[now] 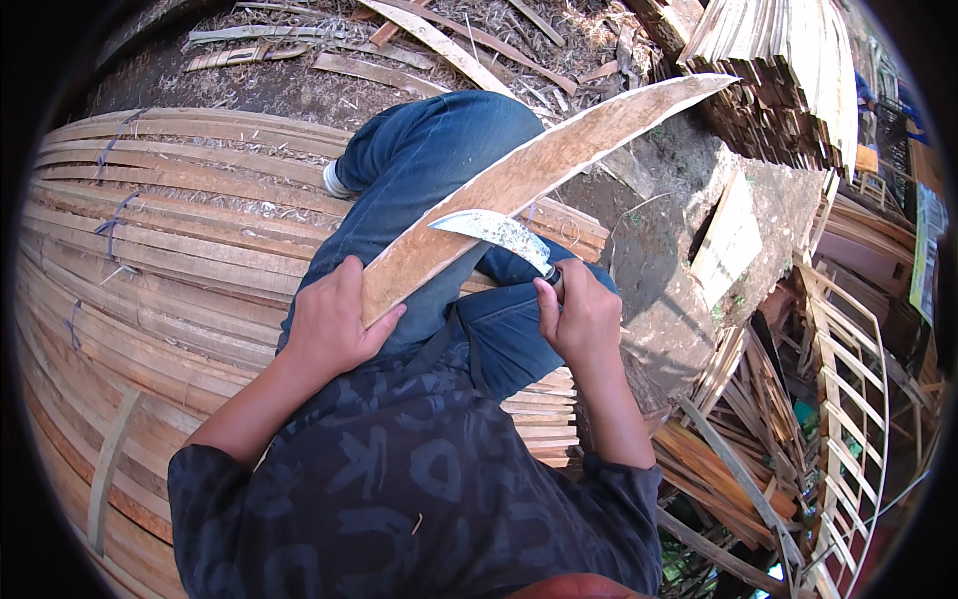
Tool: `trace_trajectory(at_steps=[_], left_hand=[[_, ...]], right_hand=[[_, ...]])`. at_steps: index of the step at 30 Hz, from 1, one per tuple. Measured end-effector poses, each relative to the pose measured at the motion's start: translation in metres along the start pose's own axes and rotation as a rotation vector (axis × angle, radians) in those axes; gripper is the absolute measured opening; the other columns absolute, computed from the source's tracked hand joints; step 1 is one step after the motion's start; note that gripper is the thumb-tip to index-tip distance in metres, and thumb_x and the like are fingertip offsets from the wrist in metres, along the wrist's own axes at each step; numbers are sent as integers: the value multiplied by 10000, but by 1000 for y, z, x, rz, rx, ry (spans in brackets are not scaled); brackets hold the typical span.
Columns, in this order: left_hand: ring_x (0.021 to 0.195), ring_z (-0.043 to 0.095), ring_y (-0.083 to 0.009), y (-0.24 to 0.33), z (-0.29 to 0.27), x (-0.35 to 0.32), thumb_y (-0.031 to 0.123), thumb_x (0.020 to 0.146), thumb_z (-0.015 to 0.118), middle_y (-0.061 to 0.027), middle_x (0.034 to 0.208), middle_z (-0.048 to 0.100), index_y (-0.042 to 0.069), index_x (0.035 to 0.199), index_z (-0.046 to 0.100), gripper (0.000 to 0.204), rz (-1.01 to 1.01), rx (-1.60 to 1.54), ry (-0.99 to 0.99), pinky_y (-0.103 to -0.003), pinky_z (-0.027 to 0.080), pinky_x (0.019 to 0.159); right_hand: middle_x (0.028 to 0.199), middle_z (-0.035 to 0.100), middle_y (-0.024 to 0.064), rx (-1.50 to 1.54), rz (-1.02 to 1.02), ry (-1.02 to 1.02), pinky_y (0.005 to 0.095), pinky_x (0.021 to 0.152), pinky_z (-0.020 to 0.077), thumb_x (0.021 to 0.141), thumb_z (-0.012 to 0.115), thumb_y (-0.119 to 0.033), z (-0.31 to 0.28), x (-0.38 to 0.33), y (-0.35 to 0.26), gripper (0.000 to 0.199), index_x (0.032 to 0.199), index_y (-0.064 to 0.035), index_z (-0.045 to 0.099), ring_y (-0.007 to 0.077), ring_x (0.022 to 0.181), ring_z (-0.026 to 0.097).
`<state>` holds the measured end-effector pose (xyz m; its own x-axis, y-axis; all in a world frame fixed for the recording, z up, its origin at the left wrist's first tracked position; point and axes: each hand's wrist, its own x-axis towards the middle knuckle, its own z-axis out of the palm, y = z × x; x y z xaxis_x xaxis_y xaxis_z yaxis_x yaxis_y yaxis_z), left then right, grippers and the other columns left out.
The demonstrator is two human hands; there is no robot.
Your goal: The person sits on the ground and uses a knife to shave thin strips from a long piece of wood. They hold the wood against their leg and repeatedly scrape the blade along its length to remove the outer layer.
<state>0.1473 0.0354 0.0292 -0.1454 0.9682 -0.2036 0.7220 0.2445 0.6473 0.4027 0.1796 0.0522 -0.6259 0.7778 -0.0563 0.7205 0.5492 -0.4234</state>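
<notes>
Stacked slats (pixel 150 240) spread out to the left of both hands, bound in places with dark ties (pixel 118 212); beyond the hands, ground (pixel 269 95) littered with shavings and scraps, and past the right hand a tall wood pile (pixel 758 60); farther out on the right hand's own side, loose offcuts (pixel 743 454) and a slatted frame (pixel 858 439).

From the head view, the two hands are apart, each with its own hold; the left hand (pixel 334 314) is clamped on the near, wide end of a board (pixel 569 155), thumb on one edge and fingers on the other; the right hand (pixel 587 311) is closed round the handle of a curved knife (pixel 499 235), its blade pointing back toward the left hand. The board runs from the left hand up and away, over the jeans (pixel 449 140), to a narrow tip well beyond the right hand; the blade lies across its face just beyond the left hand, though whether steel touches wood I cannot tell.

As for progress, the outline already tapers and both long edges show pale, so much of the shaping looks done; the broad face is brown and rough, which suggests it is not yet worked; how much edge remains to trim is unclear.
</notes>
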Motion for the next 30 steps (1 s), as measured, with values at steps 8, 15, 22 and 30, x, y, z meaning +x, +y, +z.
trace_trajectory(at_steps=[8, 15, 22, 30], left_hand=[[690, 614, -399, 1, 4, 3, 342, 781, 750, -194, 748, 571, -4, 911, 466, 466, -3, -11, 42, -437, 487, 579], [700, 610, -417, -1, 4, 3, 333, 788, 744, -213, 732, 574, -16, 946, 462, 476, -1, -24, 36, -453, 478, 583], [706, 605, -428, -2, 1, 0, 326, 786, 743, -226, 725, 571, -23, 955, 450, 486, -42, -16, -5, -465, 470, 582], [668, 605, -401, -1, 4, 2, 331, 780, 742, -205, 701, 564, -13, 916, 453, 469, -24, 0, 12, -444, 469, 562]], right_hand=[[665, 535, 76, -261, -96, 27, 368, 474, 462, 822, 710, -354, -14, 17, 25, 322, 818, -83, 537, 261, 545, 589], [695, 594, 97, -246, 165, 171, 399, 492, 461, 888, 666, -299, -24, 22, 47, 248, 842, -89, 544, 291, 554, 605], [593, 546, 156, -297, 513, 567, 416, 520, 383, 1017, 458, -305, -107, -5, 162, 423, 799, 45, 553, 272, 536, 537], [579, 537, 110, 121, 261, 127, 339, 493, 430, 908, 647, -154, -24, -4, 21, 158, 880, -16, 576, 265, 494, 560]])
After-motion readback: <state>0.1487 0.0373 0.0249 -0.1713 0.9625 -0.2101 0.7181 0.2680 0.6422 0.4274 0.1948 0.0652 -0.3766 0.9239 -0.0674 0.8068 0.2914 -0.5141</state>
